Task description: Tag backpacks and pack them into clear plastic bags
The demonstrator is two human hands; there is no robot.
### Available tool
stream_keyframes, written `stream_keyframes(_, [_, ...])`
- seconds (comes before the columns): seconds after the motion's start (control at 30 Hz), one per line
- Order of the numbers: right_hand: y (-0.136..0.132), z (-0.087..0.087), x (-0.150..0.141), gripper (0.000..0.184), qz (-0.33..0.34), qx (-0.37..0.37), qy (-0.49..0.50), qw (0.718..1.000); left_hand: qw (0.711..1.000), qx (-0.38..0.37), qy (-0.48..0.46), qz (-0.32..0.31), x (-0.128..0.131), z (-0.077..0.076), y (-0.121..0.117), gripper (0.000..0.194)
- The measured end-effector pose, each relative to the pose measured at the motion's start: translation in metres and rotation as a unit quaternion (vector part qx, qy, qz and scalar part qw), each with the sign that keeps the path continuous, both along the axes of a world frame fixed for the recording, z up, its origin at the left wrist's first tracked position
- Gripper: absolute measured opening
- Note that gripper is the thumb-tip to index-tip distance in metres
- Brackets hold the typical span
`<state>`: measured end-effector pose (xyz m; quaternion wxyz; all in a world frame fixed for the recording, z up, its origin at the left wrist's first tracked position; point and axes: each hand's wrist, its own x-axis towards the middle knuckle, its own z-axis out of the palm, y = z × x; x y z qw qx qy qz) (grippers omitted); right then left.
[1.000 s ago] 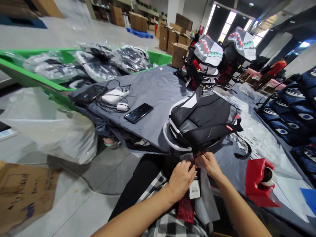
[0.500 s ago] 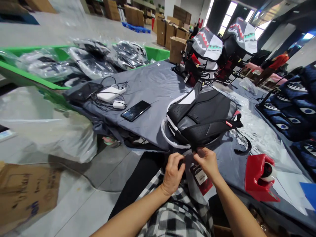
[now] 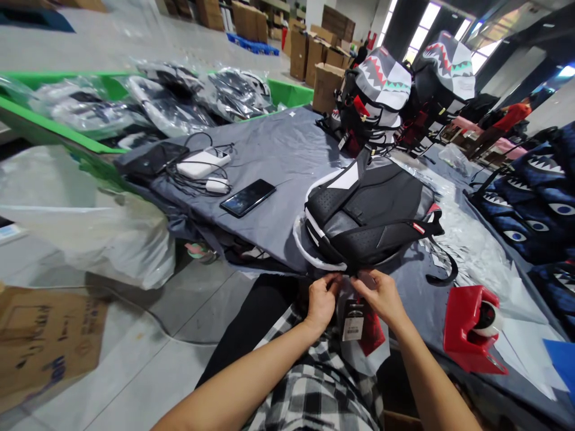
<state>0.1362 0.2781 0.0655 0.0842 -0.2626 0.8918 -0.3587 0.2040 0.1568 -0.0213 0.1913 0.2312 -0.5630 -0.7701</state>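
Note:
A black backpack (image 3: 386, 191) with white trim lies on the table, its padded straps facing up. My left hand (image 3: 322, 304) is closed, finger and thumb pinched at the backpack's near edge. Just beside it, my right hand (image 3: 381, 297) grips the same edge between thumb and fingers. The exact bit under the fingertips is hidden. Between my hands hang a black hang tag (image 3: 354, 320) with a white barcode label and a red tag (image 3: 372, 332). Behind the tags shows some clear plastic.
A red tape dispenser (image 3: 471, 329) stands at right beside plastic bags (image 3: 483, 251). Left of the backpack lie a phone (image 3: 248, 197) and a white charger (image 3: 204, 163) with cables. Patterned backpacks (image 3: 381, 81) stand behind; a green-edged bin (image 3: 287, 93) holds wrapped bags.
My left hand has moved up and right to the backpack's near edge. The tags have swung, and the barcode label now faces me more squarely. My right hand stays at the edge.

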Motion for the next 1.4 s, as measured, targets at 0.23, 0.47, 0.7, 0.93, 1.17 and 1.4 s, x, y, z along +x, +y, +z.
stream_keyframes(0.23, [0.019,0.000,-0.003,0.031,-0.003,0.064,0.279,0.958,0.970,0.236,-0.024,0.045,-0.010,0.020,0.010,0.022])
stream_keyframes(0.47, [0.011,0.018,0.004,0.038,0.025,0.171,0.446,0.878,0.951,0.300,-0.045,0.062,-0.032,0.028,0.015,0.027])
stream_keyframes(0.7, [-0.015,0.037,0.019,0.034,0.053,0.202,0.430,0.878,0.951,0.290,-0.033,0.104,-0.026,0.033,0.015,0.016])
stream_keyframes(0.93, [-0.042,0.012,0.027,0.032,0.064,0.217,0.431,0.874,0.943,0.319,-0.025,0.093,-0.013,0.035,0.010,0.021])
stream_keyframes(1.17, [-0.029,-0.009,0.036,0.027,0.024,0.176,0.442,0.879,0.934,0.352,-0.025,0.058,-0.005,0.042,0.000,0.028])
stream_keyframes(1.4, [-0.027,-0.017,0.041,0.024,-0.007,0.157,0.436,0.886,0.947,0.318,0.017,0.035,-0.001,0.042,0.002,0.022])
